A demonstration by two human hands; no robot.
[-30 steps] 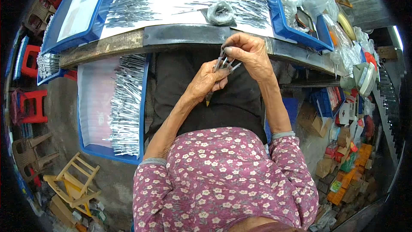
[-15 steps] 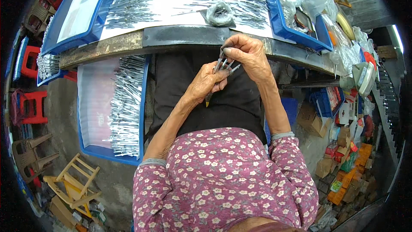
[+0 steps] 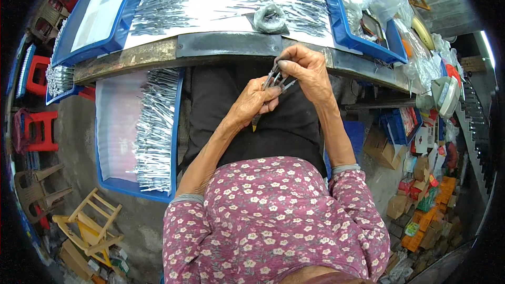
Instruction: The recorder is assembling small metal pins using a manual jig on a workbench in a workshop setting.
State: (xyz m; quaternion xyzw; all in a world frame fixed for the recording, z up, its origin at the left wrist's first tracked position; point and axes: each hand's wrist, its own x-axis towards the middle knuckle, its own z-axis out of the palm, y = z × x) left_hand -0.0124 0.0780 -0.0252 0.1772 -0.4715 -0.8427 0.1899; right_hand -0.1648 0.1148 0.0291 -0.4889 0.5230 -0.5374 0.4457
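Note:
My left hand point(image 3: 251, 101) is closed around several thin grey metal strips point(image 3: 271, 79) above my lap. A pointed yellow tip point(image 3: 255, 123) sticks out below its fingers; I cannot tell what it belongs to. Thumb and fingers of my right hand point(image 3: 309, 72) pinch the upper end of the strips, at a small dark part too fine to make out. Both hands are just below the table's front edge. Beyond them, a small clear plastic bag point(image 3: 269, 18) with dark small contents stands on the table, beside spread rows of similar metal strips point(image 3: 163, 8).
A blue tray point(image 3: 178, 126) packed with metal strips stands below table level at left. Blue bins stand at the table's left point(image 3: 113, 39) and right point(image 3: 344, 34). A wooden folding stool point(image 3: 94, 226) is at lower left; cardboard boxes point(image 3: 383, 147) are at right.
My right hand has shifted very slightly toward me and to the right at the strips' upper end. The left hand keeps its hold in nearly the same place.

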